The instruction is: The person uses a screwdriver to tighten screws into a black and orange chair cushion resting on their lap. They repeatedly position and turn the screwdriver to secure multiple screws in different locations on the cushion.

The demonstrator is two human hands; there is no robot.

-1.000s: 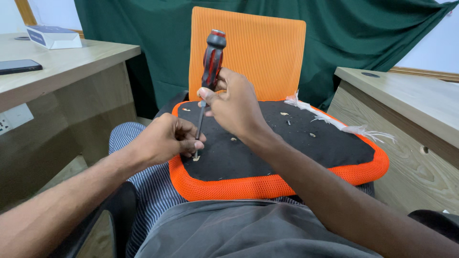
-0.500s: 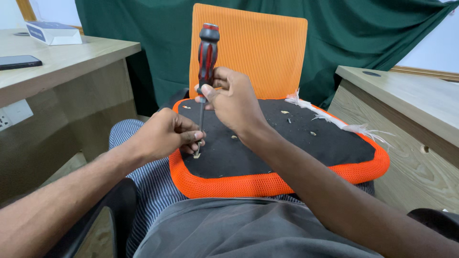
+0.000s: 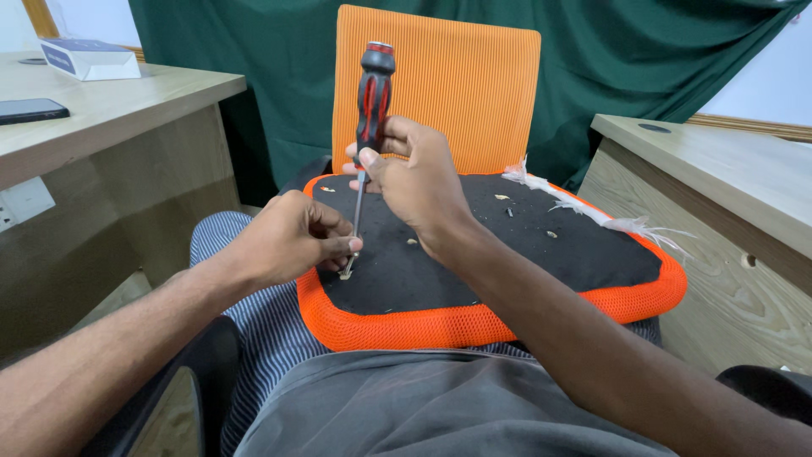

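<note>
We drive a screw (image 3: pixel 347 272) into the black underside of the orange seat pad (image 3: pixel 507 317) on our lap. Our left hand (image 3: pixel 288 241) pinches the screw upright; our right hand (image 3: pixel 419 182) is closed around the screwdriver (image 3: pixel 372 93). We judge that the next turn needs steady downward pressure.

Right hand (image 3: pixel 416 173) grips an upright screwdriver (image 3: pixel 372 93); at its seven o'clock, left hand (image 3: pixel 292 241) pinches the tip on an upturned seat (image 3: pixel 524 245).

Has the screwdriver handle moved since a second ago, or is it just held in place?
Yes. The screwdriver handle has swung upright against the orange chair back: it leaned right before. The right hand grips it; the tip stays by the left hand.
</note>
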